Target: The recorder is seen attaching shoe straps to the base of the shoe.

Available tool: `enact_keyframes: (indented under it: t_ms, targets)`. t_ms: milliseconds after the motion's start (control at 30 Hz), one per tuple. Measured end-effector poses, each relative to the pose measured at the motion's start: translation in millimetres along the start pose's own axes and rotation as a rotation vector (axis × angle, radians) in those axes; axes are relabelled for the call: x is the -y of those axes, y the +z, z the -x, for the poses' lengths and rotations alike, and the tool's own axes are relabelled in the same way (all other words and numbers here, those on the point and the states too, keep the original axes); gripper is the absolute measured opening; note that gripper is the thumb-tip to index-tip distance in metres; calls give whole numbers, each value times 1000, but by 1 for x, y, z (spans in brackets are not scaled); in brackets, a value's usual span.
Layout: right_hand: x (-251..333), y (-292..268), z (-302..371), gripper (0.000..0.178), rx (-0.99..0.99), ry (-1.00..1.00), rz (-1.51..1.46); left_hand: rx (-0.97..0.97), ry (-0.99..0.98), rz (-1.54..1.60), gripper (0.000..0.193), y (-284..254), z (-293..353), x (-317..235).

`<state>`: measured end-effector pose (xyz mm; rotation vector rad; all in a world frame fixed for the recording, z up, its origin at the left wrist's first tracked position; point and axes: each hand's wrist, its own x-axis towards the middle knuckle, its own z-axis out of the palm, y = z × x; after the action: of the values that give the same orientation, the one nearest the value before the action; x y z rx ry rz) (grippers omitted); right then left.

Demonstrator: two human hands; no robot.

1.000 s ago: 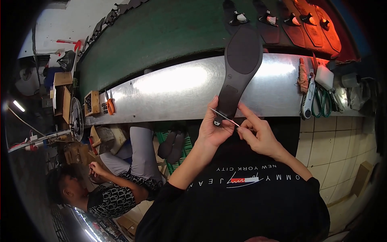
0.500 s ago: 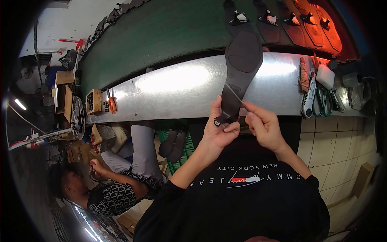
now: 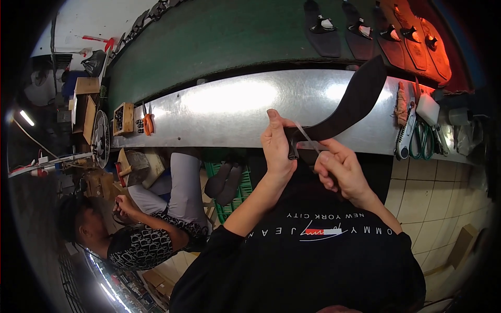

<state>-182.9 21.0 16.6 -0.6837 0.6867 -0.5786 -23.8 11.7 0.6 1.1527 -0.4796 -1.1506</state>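
My left hand [image 3: 277, 146] grips the narrow end of a dark brown sandal sole [image 3: 360, 96] with a small black strap piece, its thumb pointing up. The sole is tilted, and its broad end reaches up and to the right over the metal bench top. In my right hand [image 3: 340, 169] is a thin, pale, flat blade-like tool [image 3: 307, 136], pinched between thumb and fingers. The tool's far end crosses the sole close to my left hand. My grip hides its near end, so its exact kind does not show.
Several soles with straps [image 3: 360, 36] lie along the green belt [image 3: 219, 41]. A utility knife [image 3: 406, 133], green-handled scissors [image 3: 421, 138] and a white block [image 3: 428, 108] sit at the metal bench's right. Orange-handled pliers [image 3: 148, 124] and a wooden box [image 3: 124, 119] are left, near a seated person [image 3: 141, 240].
The sole has turned from showing its patterned underside to a tilted, smoother view, its broad end swinging right. My left thumb has lifted upright. The tool still lies across the sole.
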Motion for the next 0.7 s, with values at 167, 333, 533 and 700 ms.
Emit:
enact_keyframes:
  t_ms: [167,333,533,700]
  targets:
    - [14,-16,-4,29,18,-47,-225,-55,-11,-23,65,-2,-3,-3]
    - [-1,-11,-3,15,-95,-403,639,-103,-55,-27,73,0,-7,-10]
    - [-9,-5,-15,19,-140,-779,955,-67,-147,15,75,0,-8,-12]
    - [-9,0,-8,23,-73,-806,992,-45,-212,-12,73,-5,-12,-13]
